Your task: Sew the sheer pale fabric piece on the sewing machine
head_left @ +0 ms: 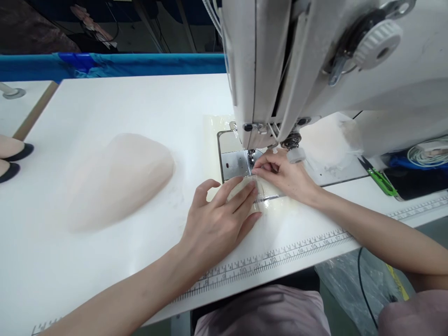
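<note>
My left hand [224, 212] lies in front of the sewing machine's needle area, palm down with fingers stretched and slightly spread. Its fingertips rest on a small, pale, see-through piece of material [245, 184] at the front of the metal needle plate [236, 164]. Just right of the presser foot [251, 156], my right hand [282, 175] has thumb and index finger pinched together. What sits in that pinch is too small to make out. The sewing machine [266, 65] stands over both hands, and its head hides part of the plate.
Sheer beige fabric [129, 182] lies to the left on the white table [147, 102]. Pale pieces [329, 140] lie under the machine arm. Green-handled snips [380, 177] and a dark phone-like slab [420, 181] are at right. A printed ruler [280, 256] follows the front edge.
</note>
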`<move>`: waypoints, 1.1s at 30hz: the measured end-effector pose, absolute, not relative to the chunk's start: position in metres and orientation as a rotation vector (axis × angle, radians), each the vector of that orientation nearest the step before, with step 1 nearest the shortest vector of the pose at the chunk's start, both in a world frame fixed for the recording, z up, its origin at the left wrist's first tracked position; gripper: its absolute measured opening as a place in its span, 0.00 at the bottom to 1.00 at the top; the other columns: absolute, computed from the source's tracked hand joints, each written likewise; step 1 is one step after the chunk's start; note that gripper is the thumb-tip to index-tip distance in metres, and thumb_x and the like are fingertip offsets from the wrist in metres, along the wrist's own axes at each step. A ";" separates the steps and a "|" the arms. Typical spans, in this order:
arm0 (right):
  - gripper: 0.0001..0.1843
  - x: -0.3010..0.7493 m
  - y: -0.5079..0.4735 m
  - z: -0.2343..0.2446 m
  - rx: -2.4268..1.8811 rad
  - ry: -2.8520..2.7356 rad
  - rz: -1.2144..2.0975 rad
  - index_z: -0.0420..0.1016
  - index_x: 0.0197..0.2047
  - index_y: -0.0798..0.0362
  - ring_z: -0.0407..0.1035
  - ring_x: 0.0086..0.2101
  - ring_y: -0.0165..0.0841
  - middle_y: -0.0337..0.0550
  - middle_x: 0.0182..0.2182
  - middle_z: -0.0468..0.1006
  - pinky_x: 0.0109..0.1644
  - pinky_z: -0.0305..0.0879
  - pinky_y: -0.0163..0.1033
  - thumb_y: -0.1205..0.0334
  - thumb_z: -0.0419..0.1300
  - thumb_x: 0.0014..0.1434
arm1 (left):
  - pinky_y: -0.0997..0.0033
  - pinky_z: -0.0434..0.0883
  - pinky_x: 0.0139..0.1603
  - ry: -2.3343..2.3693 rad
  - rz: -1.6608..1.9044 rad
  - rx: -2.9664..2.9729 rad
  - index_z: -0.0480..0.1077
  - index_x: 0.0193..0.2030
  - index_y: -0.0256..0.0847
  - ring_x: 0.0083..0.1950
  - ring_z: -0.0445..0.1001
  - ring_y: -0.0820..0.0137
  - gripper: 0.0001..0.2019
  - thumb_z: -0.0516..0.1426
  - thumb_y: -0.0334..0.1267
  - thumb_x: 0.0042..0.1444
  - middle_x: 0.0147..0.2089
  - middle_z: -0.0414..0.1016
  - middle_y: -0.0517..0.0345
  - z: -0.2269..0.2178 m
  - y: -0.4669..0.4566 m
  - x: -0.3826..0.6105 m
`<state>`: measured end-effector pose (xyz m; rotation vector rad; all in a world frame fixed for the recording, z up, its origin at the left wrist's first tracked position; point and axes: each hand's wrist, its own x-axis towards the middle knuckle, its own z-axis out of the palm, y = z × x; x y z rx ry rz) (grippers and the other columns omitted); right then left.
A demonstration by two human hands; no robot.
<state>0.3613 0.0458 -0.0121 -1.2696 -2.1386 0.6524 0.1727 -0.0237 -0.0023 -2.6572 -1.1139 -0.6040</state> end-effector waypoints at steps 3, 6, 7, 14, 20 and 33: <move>0.06 0.362 0.045 -0.011 -1.244 -2.159 0.693 0.76 0.33 0.52 0.60 0.27 0.27 0.31 0.22 0.66 0.45 0.55 0.40 0.61 0.62 0.61 | 0.56 0.60 0.50 -1.122 -0.609 -2.647 0.73 0.50 0.40 0.55 0.75 0.60 0.11 0.53 0.37 0.66 0.53 0.79 0.55 -0.003 -0.024 0.172; 0.08 0.362 0.045 -0.012 -1.382 -2.109 0.598 0.77 0.39 0.51 0.64 0.32 0.31 0.36 0.28 0.69 0.44 0.57 0.41 0.56 0.64 0.59 | 0.55 0.60 0.50 -1.120 -0.619 -2.644 0.74 0.50 0.38 0.55 0.75 0.59 0.11 0.53 0.37 0.66 0.53 0.79 0.54 -0.005 -0.024 0.172; 0.12 0.363 0.045 -0.013 -1.427 -2.095 0.565 0.76 0.42 0.51 0.64 0.34 0.33 0.39 0.31 0.71 0.44 0.57 0.41 0.54 0.65 0.57 | 0.55 0.61 0.50 -1.115 -0.625 -2.644 0.74 0.50 0.38 0.55 0.75 0.59 0.11 0.54 0.38 0.66 0.53 0.78 0.54 -0.005 -0.024 0.172; 0.04 0.361 0.048 -0.013 -1.403 -2.121 0.611 0.75 0.34 0.51 0.65 0.37 0.34 0.38 0.31 0.75 0.45 0.55 0.41 0.62 0.61 0.61 | 0.55 0.61 0.50 -1.109 -0.631 -2.647 0.74 0.49 0.38 0.55 0.75 0.60 0.11 0.54 0.38 0.65 0.53 0.78 0.55 -0.007 -0.023 0.172; 0.05 0.360 0.048 -0.016 -1.362 -2.057 0.719 0.79 0.34 0.50 0.65 0.32 0.30 0.36 0.30 0.77 0.41 0.57 0.40 0.60 0.62 0.60 | 0.54 0.62 0.51 -1.119 -0.617 -2.666 0.74 0.50 0.41 0.56 0.75 0.59 0.11 0.53 0.38 0.66 0.53 0.78 0.56 -0.006 -0.023 0.172; 0.07 0.385 0.054 -0.013 -1.508 -2.115 -0.013 0.73 0.30 0.51 0.62 0.29 0.34 0.40 0.26 0.73 0.38 0.57 0.42 0.67 0.55 0.57 | 0.52 0.62 0.51 -1.102 -0.638 -2.669 0.74 0.50 0.38 0.57 0.74 0.58 0.12 0.54 0.39 0.65 0.54 0.78 0.56 -0.009 -0.020 0.172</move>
